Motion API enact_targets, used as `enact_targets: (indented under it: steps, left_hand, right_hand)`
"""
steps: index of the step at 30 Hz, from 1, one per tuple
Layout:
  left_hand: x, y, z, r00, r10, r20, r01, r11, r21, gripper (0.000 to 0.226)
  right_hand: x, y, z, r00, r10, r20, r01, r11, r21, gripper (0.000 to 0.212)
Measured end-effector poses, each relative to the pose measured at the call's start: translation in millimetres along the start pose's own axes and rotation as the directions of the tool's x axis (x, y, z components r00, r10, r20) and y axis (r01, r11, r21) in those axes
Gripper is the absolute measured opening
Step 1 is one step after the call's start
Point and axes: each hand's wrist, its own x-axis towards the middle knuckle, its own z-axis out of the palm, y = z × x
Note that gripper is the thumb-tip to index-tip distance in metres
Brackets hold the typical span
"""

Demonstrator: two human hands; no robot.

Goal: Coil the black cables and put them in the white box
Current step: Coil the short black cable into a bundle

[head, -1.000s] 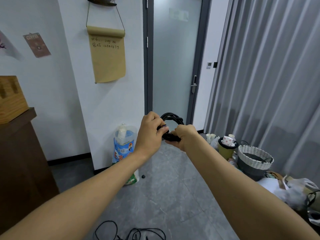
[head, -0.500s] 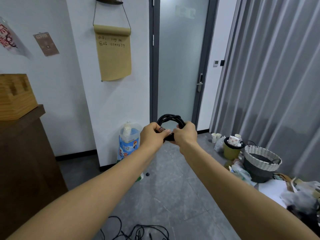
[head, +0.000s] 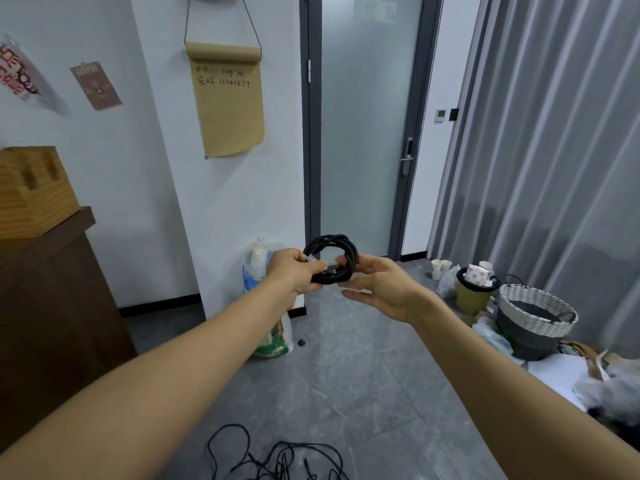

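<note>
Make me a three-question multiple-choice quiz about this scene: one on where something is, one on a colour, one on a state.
1. Where do the loose cables lie?
A. on the grey floor
B. in the woven basket
C. on the wooden cabinet

2. What colour is the coiled cable?
A. white
B. black
C. yellow

3. How is the right hand?
A. clenched in a fist
B. hidden
C. open, palm up beside the coil

Answers: 1 A, they sprawl on the floor tiles below the arms. 2 B, its loops are black. 3 C, its fingers are spread while the left hand grips the coil.
</note>
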Motion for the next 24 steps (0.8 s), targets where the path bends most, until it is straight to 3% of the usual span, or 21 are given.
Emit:
enact_targets:
  steps: [4, 7, 9, 14, 24]
  left_hand:
    - [-2, 1, 4, 0.999, 0.002, 0.034, -0.001, 0.999, -0.045, 0.027]
    - [-3, 2, 10, 0.999, -0.025, 0.045, 0.032, 0.983, -0.183, 0.03]
    - [-4, 5, 15, 0.996, -0.066, 0.06, 0.08, 0.958, -0.276, 0.028]
    - [-2, 3, 17, 0.993, -0.095, 0.064, 0.111, 0.938, -0.327, 0.026]
    - [5, -7, 15, 0.987, -0.162, -0.011, 0.139, 0.876, -0.462, 0.018]
  right_hand:
    - [1, 4, -9, 0.999, -0.044, 0.024, 0.047, 0.993, -0.112, 0.026]
    - [2, 3, -13, 0.993, -0.116, 0.026, 0.119, 0.969, -0.216, 0.017]
    - [2, 6, -11, 0.985, -0.17, 0.013, 0.167, 0.95, -0.265, 0.019]
    - [5, 13, -3, 0.947, -0.317, -0.051, 0.274, 0.881, -0.386, 0.024]
    - [22, 24, 10, 0.972, -0.209, -0.105, 0.186, 0.963, -0.195, 0.035]
